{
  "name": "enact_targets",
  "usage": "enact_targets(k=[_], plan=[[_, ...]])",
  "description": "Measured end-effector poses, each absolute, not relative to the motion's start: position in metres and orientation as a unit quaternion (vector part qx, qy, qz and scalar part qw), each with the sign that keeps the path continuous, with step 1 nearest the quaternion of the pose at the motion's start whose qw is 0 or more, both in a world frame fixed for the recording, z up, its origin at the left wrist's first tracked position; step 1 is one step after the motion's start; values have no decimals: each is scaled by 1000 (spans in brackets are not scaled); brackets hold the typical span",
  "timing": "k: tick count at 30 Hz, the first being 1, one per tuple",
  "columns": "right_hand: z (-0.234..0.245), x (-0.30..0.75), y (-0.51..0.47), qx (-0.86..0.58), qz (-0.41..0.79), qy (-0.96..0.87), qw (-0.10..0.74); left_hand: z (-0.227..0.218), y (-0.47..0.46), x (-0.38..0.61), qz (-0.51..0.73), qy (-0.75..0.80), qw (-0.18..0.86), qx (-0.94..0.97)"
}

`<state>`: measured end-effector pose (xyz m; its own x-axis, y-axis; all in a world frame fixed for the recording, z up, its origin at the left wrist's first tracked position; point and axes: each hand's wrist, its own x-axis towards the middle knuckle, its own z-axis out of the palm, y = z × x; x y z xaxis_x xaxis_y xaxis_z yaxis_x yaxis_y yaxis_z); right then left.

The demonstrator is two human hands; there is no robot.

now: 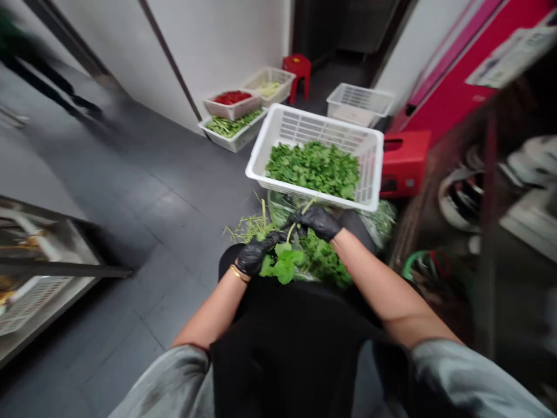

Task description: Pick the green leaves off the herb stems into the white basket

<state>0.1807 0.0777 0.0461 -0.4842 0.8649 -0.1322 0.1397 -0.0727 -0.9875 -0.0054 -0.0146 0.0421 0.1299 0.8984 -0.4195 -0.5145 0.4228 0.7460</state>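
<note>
Both hands wear black gloves and meet above my lap. My left hand (260,253) is closed on a leafy green sprig (285,264), its broad leaves hanging down toward me. Pinched in my right hand (317,222) is the sprig's pale stem. Under my hands lie more leafy greens (324,258), partly hidden by my right arm. A small heap of thin stems (248,228) is just left of my left hand. Directly beyond my hands a white plastic basket (256,162) holds picked green leaves (313,167).
Farther off are baskets with red pieces (232,97), cut greens (228,126) and pale vegetables (268,89), by a red stool (298,75). Another white basket (361,101) and a red box (404,162) are at right. A metal rack (65,273) stands left; a person (39,64) is beyond.
</note>
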Motion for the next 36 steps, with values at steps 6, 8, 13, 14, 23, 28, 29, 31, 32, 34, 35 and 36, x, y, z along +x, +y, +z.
enact_targets(k=[6, 8, 13, 14, 23, 28, 29, 31, 32, 34, 35, 36], plan=[[65, 177, 61, -391, 650, -537, 369, 39, -29, -5, 440, 473, 727, 232], [60, 169, 52, -402, 635, -526, 399, 39, -32, -1, 439, 482, 721, 235], [35, 156, 32, -386, 582, -638, 325, 36, -25, -2, 502, 486, 667, 260], [32, 155, 28, -394, 563, -661, 301, 36, -24, -3, 506, 482, 659, 279], [43, 174, 27, -407, 413, -771, 265, 47, -36, -14, 425, 456, 746, 233], [31, 167, 25, -437, 510, -666, 324, 46, -31, -13, 439, 422, 768, 195], [28, 164, 24, -406, 559, -645, 326, 44, -30, -12, 437, 420, 772, 188], [24, 160, 21, -354, 610, -629, 326, 40, -28, -6, 425, 423, 779, 182], [22, 160, 21, -348, 609, -633, 328, 38, -27, -3, 420, 425, 780, 183], [19, 162, 24, -377, 571, -646, 339, 36, -28, 2, 428, 431, 771, 193], [17, 163, 26, -400, 547, -649, 347, 35, -29, 5, 440, 434, 760, 201], [15, 165, 28, -421, 527, -648, 353, 34, -30, 7, 451, 437, 748, 214]])
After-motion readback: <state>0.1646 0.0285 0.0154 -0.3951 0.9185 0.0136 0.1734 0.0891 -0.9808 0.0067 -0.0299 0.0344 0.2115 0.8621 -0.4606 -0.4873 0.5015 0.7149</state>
